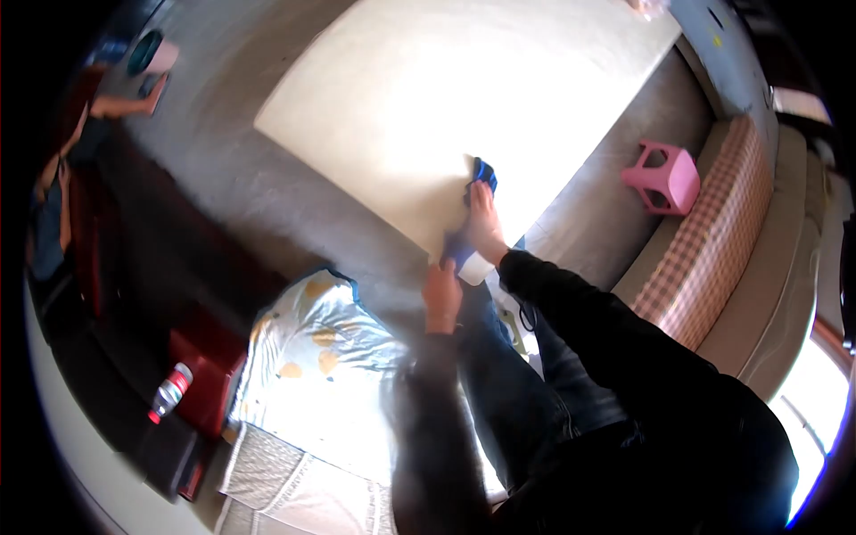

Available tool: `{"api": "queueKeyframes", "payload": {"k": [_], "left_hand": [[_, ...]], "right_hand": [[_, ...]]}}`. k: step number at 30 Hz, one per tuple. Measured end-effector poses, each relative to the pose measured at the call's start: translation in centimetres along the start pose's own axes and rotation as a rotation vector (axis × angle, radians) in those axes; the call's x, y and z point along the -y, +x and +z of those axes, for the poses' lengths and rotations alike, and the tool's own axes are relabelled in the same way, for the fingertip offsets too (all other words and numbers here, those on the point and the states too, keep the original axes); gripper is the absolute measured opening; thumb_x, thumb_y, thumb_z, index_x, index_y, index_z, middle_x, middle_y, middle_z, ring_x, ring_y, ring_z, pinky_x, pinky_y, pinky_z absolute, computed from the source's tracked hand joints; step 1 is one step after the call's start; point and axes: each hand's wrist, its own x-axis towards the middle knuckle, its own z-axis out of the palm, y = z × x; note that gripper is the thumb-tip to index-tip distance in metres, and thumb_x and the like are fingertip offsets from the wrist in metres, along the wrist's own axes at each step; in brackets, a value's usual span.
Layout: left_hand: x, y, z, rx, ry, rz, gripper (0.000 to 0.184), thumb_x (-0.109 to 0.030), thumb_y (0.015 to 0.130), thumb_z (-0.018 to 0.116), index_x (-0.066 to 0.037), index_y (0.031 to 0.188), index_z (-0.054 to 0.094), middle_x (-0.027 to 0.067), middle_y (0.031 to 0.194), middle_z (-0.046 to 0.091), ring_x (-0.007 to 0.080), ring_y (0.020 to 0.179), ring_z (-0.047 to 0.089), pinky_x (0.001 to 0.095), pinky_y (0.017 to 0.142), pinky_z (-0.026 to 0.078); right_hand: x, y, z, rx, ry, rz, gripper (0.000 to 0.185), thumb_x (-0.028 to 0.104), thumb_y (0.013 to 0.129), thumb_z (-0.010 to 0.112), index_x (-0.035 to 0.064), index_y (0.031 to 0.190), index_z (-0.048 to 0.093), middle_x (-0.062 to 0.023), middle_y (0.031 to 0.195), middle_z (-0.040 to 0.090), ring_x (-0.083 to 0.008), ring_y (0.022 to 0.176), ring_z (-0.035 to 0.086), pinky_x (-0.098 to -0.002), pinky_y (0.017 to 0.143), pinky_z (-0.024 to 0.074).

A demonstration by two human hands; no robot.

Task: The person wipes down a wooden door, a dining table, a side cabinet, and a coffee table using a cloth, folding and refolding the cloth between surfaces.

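Note:
A dark blue cloth (482,169) lies lengthwise over the near corner of a broad pale tabletop (383,116); its exact kind is unclear. My right hand (484,223) rests along it with the fingers stretched out towards the far end. At the table's corner, my left hand (441,297) is closed on the near end of the same blue cloth, its fingertips partly hidden and slightly blurred. Strong glare washes out much of the tabletop.
A pink stool (664,178) stands right of the table, beside a sofa with a checked cover (713,232). To my left are a patterned light cloth (308,339) and a bottle (171,390). Another person's leg (125,107) and a bucket (153,53) show at upper left.

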Motion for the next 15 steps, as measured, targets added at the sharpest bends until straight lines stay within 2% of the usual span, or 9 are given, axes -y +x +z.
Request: {"api": "queueKeyframes", "payload": {"k": [3,4,5,7,11,13,14,15], "left_hand": [[3.6,-4.5,0.2,-0.059,-0.031,-0.138,0.034,-0.006,0.076,0.061,-0.014,0.108,0.053,0.0164,0.096,0.054,0.0382,0.093,0.058,0.0499,0.071,0.050],[4.1,-5.6,-0.6,-0.024,-0.049,-0.200,0.033,-0.007,0.076,0.060,-0.014,0.106,0.053,0.0164,0.096,0.053,0.0388,0.093,0.057,0.0503,0.071,0.050],[4.6,-6.5,-1.4,0.014,-0.064,-0.257,0.031,-0.007,0.076,0.060,-0.014,0.105,0.052,0.0164,0.095,0.053,0.0393,0.094,0.057,0.0506,0.070,0.050],[5.7,-7.6,-2.1,0.017,-0.110,-0.258,0.029,-0.007,0.076,0.059,-0.014,0.103,0.051,0.0165,0.094,0.051,0.0405,0.091,0.057,0.0509,0.070,0.049],[6.3,-7.6,-1.7,-0.014,-0.173,-0.261,0.030,-0.007,0.075,0.061,-0.013,0.103,0.051,0.0178,0.094,0.052,0.0432,0.083,0.058,0.0509,0.068,0.049],[5.6,-6.5,-1.6,0.052,-0.249,-0.219,0.031,-0.008,0.074,0.062,-0.012,0.103,0.051,0.0184,0.094,0.053,0.0433,0.084,0.057,0.0507,0.069,0.049],[4.9,-5.8,-1.5,0.058,-0.239,-0.213,0.031,-0.008,0.074,0.062,-0.012,0.103,0.051,0.0184,0.094,0.053,0.0433,0.084,0.057,0.0507,0.069,0.049],[4.1,-5.1,-1.3,0.085,-0.268,-0.157,0.032,-0.008,0.074,0.062,-0.011,0.103,0.051,0.0185,0.095,0.054,0.0434,0.084,0.057,0.0505,0.070,0.048]], "right_hand": [[8.9,-1.0,-2.6,0.265,0.317,0.051,0.050,-0.011,0.077,0.042,-0.0071,0.127,0.041,-0.0249,0.127,0.045,-0.0420,0.123,0.040,-0.0408,0.107,0.0329],[9.3,-1.8,-0.5,0.237,0.221,-0.108,0.056,-0.012,0.075,0.043,-0.0069,0.131,0.039,-0.0247,0.134,0.041,-0.0407,0.129,0.037,-0.0403,0.109,0.0318],[9.1,-2.7,1.0,0.318,0.089,-0.196,0.060,-0.011,0.075,0.043,-0.0067,0.135,0.037,-0.0234,0.141,0.035,-0.0386,0.134,0.032,-0.0397,0.111,0.0302],[10.3,-4.0,1.4,0.397,-0.007,-0.282,0.064,-0.009,0.075,0.046,-0.0059,0.138,0.035,-0.0224,0.146,0.030,-0.0368,0.138,0.028,-0.0392,0.112,0.0284],[10.0,-3.9,0.8,0.390,-0.041,-0.380,0.057,-0.004,0.079,0.048,-0.0060,0.135,0.040,-0.0205,0.145,0.034,-0.0348,0.137,0.030,-0.0390,0.112,0.0297],[8.3,-2.5,0.1,0.480,0.014,-0.604,0.050,0.002,0.082,0.050,-0.0055,0.132,0.046,-0.0159,0.143,0.039,-0.0306,0.137,0.033,-0.0368,0.111,0.0319],[7.4,-1.5,-0.6,0.471,0.020,-0.595,0.050,0.002,0.082,0.050,-0.0055,0.132,0.046,-0.0159,0.143,0.039,-0.0306,0.137,0.033,-0.0368,0.111,0.0319],[6.5,-0.4,-1.3,0.555,0.047,-0.724,0.047,0.005,0.084,0.050,-0.0030,0.130,0.048,-0.0128,0.141,0.043,-0.0284,0.136,0.035,-0.0353,0.110,0.0330]]}}
